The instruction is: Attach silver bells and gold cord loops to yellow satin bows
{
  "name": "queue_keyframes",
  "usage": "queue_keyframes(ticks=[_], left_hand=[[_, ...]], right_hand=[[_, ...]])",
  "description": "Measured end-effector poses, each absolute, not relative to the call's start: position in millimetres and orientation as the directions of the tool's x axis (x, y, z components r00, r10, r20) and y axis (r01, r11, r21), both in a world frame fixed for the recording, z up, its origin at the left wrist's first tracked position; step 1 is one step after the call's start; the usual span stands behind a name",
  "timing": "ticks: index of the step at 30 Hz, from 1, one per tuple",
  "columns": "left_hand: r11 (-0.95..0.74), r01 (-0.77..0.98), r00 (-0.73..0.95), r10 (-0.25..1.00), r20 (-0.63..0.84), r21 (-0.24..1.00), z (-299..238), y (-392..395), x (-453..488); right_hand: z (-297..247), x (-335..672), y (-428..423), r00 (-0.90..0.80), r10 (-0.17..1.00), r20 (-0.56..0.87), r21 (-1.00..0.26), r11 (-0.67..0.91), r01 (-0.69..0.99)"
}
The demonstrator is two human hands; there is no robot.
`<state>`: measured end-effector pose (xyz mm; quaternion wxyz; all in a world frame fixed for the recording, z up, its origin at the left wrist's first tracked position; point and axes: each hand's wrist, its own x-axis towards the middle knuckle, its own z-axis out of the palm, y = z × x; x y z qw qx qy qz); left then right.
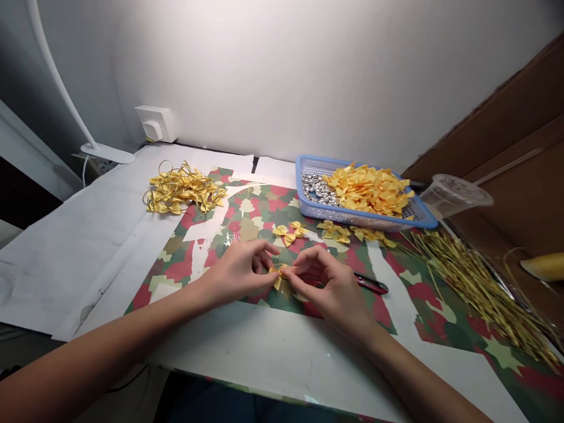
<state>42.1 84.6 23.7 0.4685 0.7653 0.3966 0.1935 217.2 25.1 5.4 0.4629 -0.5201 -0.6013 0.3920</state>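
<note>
Between my two hands, low over the patterned table cover, is a small yellow ribbon bow (277,282). My left hand (251,264) pinches its left side with thumb and fingers. From the right, my right hand (324,279) grips the same bow near its middle. A thin gold tie seems to rise from it, though the fingertips hide most of it. Just beyond my hands lie loose yellow bows (289,234), with more yellow bows (335,231) farther right, by the basket. A red and black utility knife (371,284) rests beside my right hand.
A blue basket (365,222) at the back holds yellow bows and silver beads (318,189). Gold-tied bows (185,188) are heaped at the left. Gold twist ties (484,288) lie at the right, near a clear plastic cup (456,194). A lamp (106,153) stands back left.
</note>
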Motion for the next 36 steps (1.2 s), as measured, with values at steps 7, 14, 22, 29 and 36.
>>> queue_keyframes(ticks=[7,14,22,29,36], left_hand=[[-0.336,0.471,0.638,0.768,-0.052,0.816,22.6,85.9,37.7],[-0.329,0.501,0.623,0.779,-0.070,0.801,20.7,86.4,36.4],[-0.322,0.545,0.610,0.786,-0.102,0.774,22.3,84.1,36.9],[-0.313,0.515,0.608,0.790,-0.082,0.798,21.7,81.7,37.7],[-0.351,0.419,0.617,0.787,0.022,0.837,21.9,76.2,43.6]], right_hand=[[7.2,217.3,23.9,-0.036,0.987,0.158,-0.942,0.161,0.296],[6.7,217.0,22.7,-0.038,0.985,0.168,-0.939,0.172,0.296],[8.8,217.1,22.9,-0.045,0.984,0.174,-0.926,0.180,0.332],[9.9,217.8,20.9,-0.085,0.963,0.257,-0.857,0.267,0.440],[9.7,216.6,18.4,-0.118,0.924,0.364,-0.759,0.368,0.537]])
